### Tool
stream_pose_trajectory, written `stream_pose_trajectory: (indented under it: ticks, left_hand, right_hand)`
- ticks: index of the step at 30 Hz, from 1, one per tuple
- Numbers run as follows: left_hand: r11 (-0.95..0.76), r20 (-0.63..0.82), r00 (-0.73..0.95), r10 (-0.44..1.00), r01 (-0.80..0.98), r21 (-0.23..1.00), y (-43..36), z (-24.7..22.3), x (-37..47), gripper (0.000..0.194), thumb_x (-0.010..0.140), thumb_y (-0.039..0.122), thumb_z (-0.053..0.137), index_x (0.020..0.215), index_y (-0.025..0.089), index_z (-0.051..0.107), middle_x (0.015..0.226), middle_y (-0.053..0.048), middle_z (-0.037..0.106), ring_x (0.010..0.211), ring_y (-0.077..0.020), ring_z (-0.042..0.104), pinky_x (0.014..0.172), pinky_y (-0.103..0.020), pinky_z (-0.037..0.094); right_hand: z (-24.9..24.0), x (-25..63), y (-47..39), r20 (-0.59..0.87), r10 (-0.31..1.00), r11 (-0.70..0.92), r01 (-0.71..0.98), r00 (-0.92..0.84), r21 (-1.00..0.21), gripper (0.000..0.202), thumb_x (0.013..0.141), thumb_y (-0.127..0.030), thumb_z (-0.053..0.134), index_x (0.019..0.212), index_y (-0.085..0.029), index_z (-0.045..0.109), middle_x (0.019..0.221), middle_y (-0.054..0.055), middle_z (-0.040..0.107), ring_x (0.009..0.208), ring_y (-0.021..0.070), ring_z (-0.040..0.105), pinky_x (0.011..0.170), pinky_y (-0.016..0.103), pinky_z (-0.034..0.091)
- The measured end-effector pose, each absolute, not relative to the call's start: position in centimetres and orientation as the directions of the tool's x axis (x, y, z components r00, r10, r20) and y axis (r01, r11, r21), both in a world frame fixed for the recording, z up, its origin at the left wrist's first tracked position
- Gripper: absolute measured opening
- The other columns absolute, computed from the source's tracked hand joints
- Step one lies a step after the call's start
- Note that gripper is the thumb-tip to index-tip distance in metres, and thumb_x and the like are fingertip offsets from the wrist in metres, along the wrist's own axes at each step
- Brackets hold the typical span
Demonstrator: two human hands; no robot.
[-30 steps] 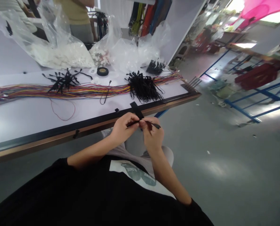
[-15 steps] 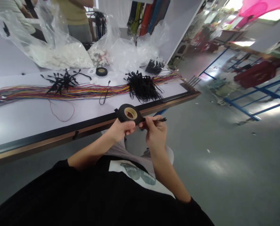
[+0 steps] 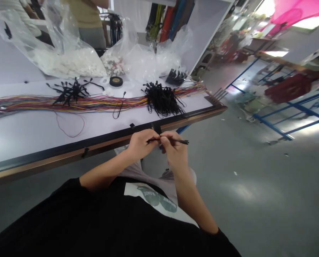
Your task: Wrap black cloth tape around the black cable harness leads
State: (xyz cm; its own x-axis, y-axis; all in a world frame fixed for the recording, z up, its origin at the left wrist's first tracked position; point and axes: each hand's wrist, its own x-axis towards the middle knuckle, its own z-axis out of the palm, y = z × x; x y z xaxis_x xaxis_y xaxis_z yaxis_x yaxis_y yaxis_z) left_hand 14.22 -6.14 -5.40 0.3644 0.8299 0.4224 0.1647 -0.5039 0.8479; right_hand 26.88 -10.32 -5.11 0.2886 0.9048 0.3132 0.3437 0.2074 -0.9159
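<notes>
My left hand (image 3: 143, 143) and my right hand (image 3: 175, 144) meet fingertip to fingertip in front of the table edge. Both pinch a thin black cable (image 3: 182, 141), whose dark end sticks out to the right of my right hand; its other end shows at my left fingers. A dark strip or roll edge (image 3: 156, 127) shows just behind my fingertips, mostly hidden. On the table, a pile of black cables (image 3: 163, 99) lies beyond my hands, and a single looped black cable (image 3: 119, 107) lies left of it.
Long coloured wires (image 3: 100, 103) run along the white table (image 3: 36, 132). Behind them are a black tape roll (image 3: 115, 81), another black cable bunch (image 3: 72, 92) and clear plastic bags (image 3: 68, 62). A person (image 3: 88, 25) stands across the table. Blue metal frames (image 3: 295, 103) stand at right.
The tape roll that was held up in my left hand has dropped mostly out of view behind my hands. My left hand has moved right and its fingers now pinch the cable beside my right fingers.
</notes>
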Motion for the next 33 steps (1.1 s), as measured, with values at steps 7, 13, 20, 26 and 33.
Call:
stream_pose_trajectory:
  ticks: [7, 13, 20, 26, 33]
  left_hand:
    - [-0.067, 0.132, 0.378, 0.917, -0.18, 0.981, -6.4, -4.4, 13.4, 0.039, 0.064, 0.029, 0.07, 0.095, 0.017, 0.05, 0.083, -0.001, 0.058, 0.06, -0.0087, 0.054, 0.053, -0.022, 0.044]
    - [0.312, -0.008, 0.663, 0.748, -0.341, 0.887, -5.3, -4.6, 13.0, 0.042, 0.067, 0.054, 0.062, 0.079, 0.015, 0.052, 0.061, 0.001, 0.052, 0.045, -0.0068, 0.045, 0.036, -0.019, 0.026]
    - [-0.152, 0.276, 0.796, 0.538, -0.231, 0.961, -5.4, -4.5, 10.5, 0.072, 0.04, 0.05, 0.082, 0.099, 0.017, 0.055, 0.096, -0.007, 0.056, 0.084, -0.0181, 0.053, 0.068, -0.029, 0.045]
    - [-0.417, 0.283, 0.619, 0.733, 0.08, 0.905, -5.5, -3.8, 11.5, 0.031, 0.069, 0.043, 0.065, 0.083, 0.017, 0.055, 0.082, -0.001, 0.052, 0.064, -0.0097, 0.046, 0.058, -0.023, 0.041]
    - [-0.391, 0.253, 0.448, 0.857, 0.248, 0.886, -6.3, -3.8, 13.6, 0.007, 0.07, 0.011, 0.055, 0.068, 0.017, 0.058, 0.07, 0.002, 0.062, 0.068, -0.0109, 0.057, 0.068, -0.023, 0.045]
  right_hand:
    - [-4.5, 26.6, -10.7, 0.512, 0.779, 0.235, 0.59, 0.36, -0.773, 0.019, 0.076, -0.037, 0.059, 0.068, -0.022, 0.05, 0.072, 0.0, 0.062, 0.065, 0.0151, 0.057, 0.06, 0.03, 0.044]
    - [-5.1, 26.4, -10.7, 0.416, 0.836, 0.249, 0.428, 0.357, -0.869, 0.021, 0.075, -0.036, 0.061, 0.063, -0.022, 0.05, 0.069, 0.0, 0.066, 0.067, 0.0157, 0.062, 0.063, 0.031, 0.046]
    - [-5.2, 27.3, -10.4, 0.214, 0.882, 0.109, 0.258, 0.421, -0.96, 0.023, 0.073, -0.038, 0.062, 0.062, -0.02, 0.052, 0.048, -0.005, 0.055, 0.047, 0.012, 0.053, 0.053, 0.028, 0.042]
    - [-3.3, 27.0, -11.5, 0.46, 0.809, 0.197, 0.568, 0.367, -0.799, 0.021, 0.072, -0.035, 0.062, 0.059, -0.021, 0.053, 0.066, -0.001, 0.065, 0.063, 0.0148, 0.059, 0.062, 0.03, 0.044]
    - [-4.1, 26.7, -11.2, 0.331, 0.874, 0.12, 0.502, 0.356, -0.857, 0.015, 0.075, -0.037, 0.059, 0.075, -0.022, 0.056, 0.064, -0.002, 0.061, 0.061, 0.015, 0.058, 0.059, 0.03, 0.045]
